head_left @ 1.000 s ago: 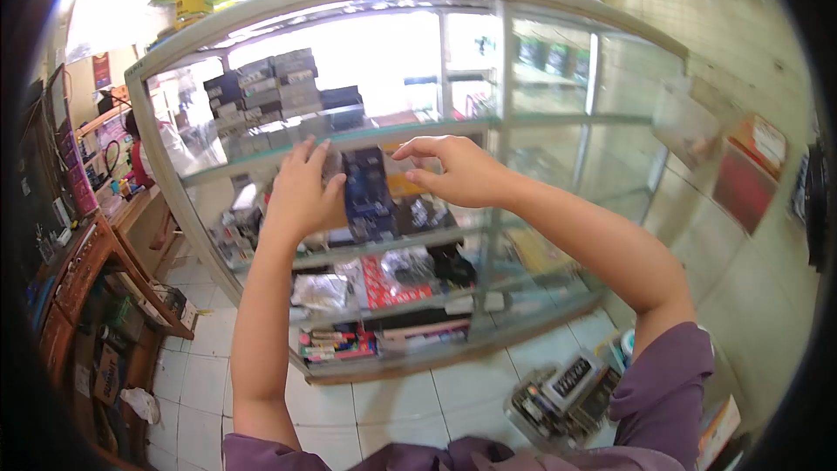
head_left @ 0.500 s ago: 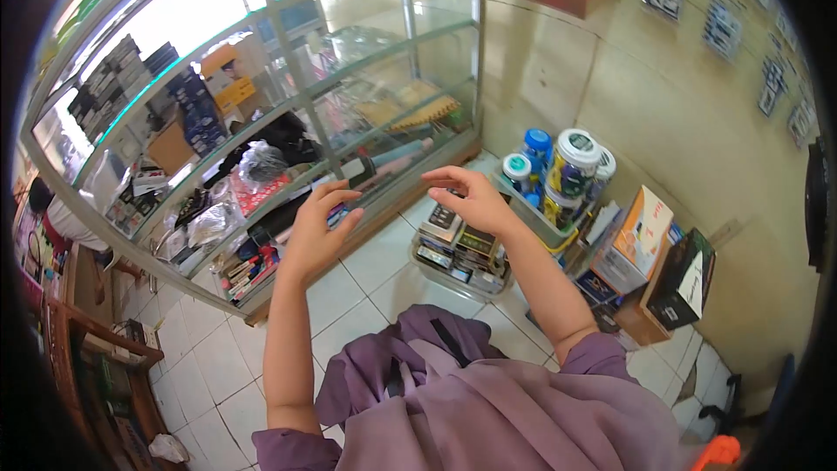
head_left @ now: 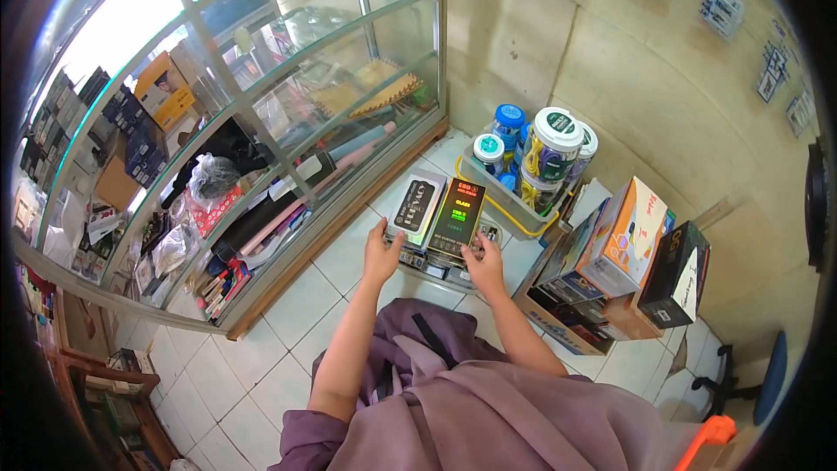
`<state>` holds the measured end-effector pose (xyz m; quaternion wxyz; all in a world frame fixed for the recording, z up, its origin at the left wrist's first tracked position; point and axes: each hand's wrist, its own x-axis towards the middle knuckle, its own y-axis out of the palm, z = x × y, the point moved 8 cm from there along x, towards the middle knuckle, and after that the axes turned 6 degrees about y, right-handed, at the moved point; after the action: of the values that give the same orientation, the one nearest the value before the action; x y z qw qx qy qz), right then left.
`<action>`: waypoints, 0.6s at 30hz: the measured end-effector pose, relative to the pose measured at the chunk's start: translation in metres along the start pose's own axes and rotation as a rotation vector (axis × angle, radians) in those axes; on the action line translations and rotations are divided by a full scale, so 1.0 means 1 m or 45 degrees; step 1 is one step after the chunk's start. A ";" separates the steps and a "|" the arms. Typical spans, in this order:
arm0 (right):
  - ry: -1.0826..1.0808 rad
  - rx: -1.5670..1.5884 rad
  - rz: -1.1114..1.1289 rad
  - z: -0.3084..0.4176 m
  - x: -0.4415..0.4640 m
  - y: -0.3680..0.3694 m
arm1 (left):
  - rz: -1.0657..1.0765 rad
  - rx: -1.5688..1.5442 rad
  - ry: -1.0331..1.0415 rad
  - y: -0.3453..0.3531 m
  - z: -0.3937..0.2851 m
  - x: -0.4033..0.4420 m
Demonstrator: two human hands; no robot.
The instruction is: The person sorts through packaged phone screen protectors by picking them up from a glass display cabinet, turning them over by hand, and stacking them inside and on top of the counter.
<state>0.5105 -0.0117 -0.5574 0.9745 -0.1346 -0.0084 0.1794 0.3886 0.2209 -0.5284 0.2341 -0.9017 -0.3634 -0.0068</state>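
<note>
On the tiled floor in front of me is a clear plastic tub [head_left: 432, 277] filled with flat boxes. My left hand [head_left: 382, 251] is at the lower left side of a silver-grey box stack [head_left: 416, 208] with black lettering, fingers on its edge. My right hand [head_left: 484, 262] is at the lower right corner of a black box [head_left: 459, 216] with red, yellow and green print, thumb on its edge. Both hands look closed on these boxes, which sit side by side over the tub. How far the fingers reach underneath is hidden.
A glass display cabinet [head_left: 443, 52] stands at the left. Behind the tub, a grey bin [head_left: 514, 214] holds lidded jars [head_left: 558, 135]. Right of it are an orange-white box [head_left: 629, 235] and a black box [head_left: 676, 275]. A chair base [head_left: 717, 388] is at the far right.
Both hands, raised and open before the cabinet earlier, have moved down to the boxes in the tub and taken hold of them. The view has turned right and down.
</note>
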 end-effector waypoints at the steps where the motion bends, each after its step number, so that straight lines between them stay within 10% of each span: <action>1: 0.038 -0.133 -0.034 -0.008 0.000 0.003 | 0.014 0.016 -0.091 0.005 0.010 0.000; 18: -0.172 -0.319 -0.128 0.043 0.007 0.019 | -0.094 0.043 -0.099 0.008 0.032 0.011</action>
<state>0.5078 0.0189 -0.5207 0.9550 -0.2421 -0.1029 0.1367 0.3970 0.2363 -0.5581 0.2348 -0.8832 -0.4051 0.0258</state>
